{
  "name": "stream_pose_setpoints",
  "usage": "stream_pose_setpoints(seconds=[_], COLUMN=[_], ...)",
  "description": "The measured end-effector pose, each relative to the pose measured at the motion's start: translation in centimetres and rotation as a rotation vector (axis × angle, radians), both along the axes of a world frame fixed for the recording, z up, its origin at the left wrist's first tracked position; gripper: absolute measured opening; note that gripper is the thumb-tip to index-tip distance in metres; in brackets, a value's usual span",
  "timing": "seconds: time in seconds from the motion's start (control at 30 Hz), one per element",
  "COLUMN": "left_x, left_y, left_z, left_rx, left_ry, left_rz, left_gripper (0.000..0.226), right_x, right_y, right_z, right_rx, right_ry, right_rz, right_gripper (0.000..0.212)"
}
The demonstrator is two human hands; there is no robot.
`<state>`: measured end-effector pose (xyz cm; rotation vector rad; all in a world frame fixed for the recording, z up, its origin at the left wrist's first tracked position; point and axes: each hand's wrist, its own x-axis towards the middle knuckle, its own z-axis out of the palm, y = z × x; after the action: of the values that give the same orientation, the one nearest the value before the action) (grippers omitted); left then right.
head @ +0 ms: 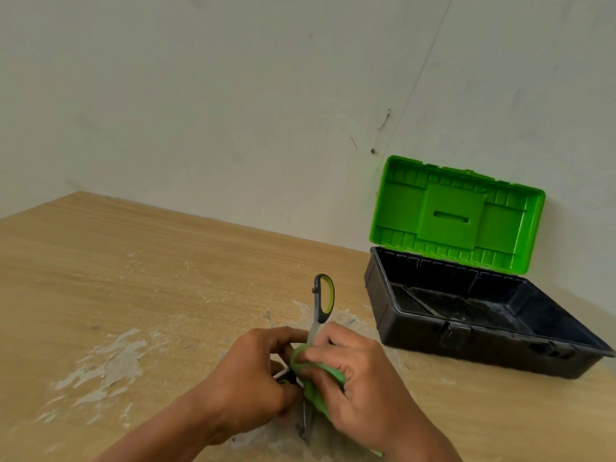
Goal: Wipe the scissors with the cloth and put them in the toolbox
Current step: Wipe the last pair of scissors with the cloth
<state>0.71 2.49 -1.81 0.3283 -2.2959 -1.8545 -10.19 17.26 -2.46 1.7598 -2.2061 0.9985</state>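
Wooden worktop (133, 261) carries the open toolbox (466, 348) at its far right edge. At the near edge the left hand (253, 371) grips the scissors (321, 316). The right hand (360, 371) pinches the green cloth (315, 396) round them (blades seemingly splayed). Best to wipe pivot to tip, with fingers off the cutting edges.

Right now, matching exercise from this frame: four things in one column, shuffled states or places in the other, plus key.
Things
1. grey-and-green-handled scissors
2. green cloth
3. black plastic toolbox base
4. bright green toolbox lid

States or places
A. raised, standing upright
B. bunched in the right hand, against the blades
C. resting on the wooden table, open at the top
D. gripped by the left hand, one handle loop pointing away

Pairs: 1-D, 2-B, 3-C, 4-A
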Motion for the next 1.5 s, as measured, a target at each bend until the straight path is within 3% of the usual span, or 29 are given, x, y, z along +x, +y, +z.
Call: stream_pose_setpoints(seconds=[0.13, 0.23, 0.43, 0.93, 1.0, 1.2, 1.37, 1.5], left_x=[-0.1, -0.2, -0.3, -0.5, -0.5, -0.5, -0.4, -0.4], left_y=[-0.4, -0.2, -0.5, -1.3, -1.5, -0.2, -0.6, -0.6], left_z=[0.5, 1.0, 0.4, 0.5, 0.7, 0.6, 0.2, 0.5], left_rx=[0.152, 0.25, 0.204, 0.186, 0.194, 0.185, 0.146, 0.14], left_ry=[0.008, 0.017, 0.002, 0.068, 0.079, 0.053, 0.052, 0.056], left_rz=[0.034, 0.072, 0.184, 0.309, 0.301, 0.199, 0.245, 0.205], left_gripper=[0.056, 0.038, 0.031, 0.033, 0.034, 0.032, 0.033, 0.035], right_x=[-1.5, -1.6, -0.3, -0.9, -1.1, -1.0, -0.3, -0.5], right_y=[0.6, 0.5, -0.8, 0.7, 1.0, 0.4, 0.0, -0.2], right_z=[0.2, 0.2, -0.8, 0.2, 0.6, 0.3, -0.3, -0.1], right_rx=[-0.223, -0.343, -0.187, 0.243, 0.226, -0.117, 0.02, -0.118], right_ry=[-0.058, -0.102, -0.136, -0.12, -0.127, -0.058, -0.087, -0.021], right_rz=[-0.224, -0.262, -0.202, 0.039, 0.029, -0.125, -0.014, -0.125], right_gripper=[0.016, 0.015, 0.025, 0.021, 0.021, 0.022, 0.02, 0.022])
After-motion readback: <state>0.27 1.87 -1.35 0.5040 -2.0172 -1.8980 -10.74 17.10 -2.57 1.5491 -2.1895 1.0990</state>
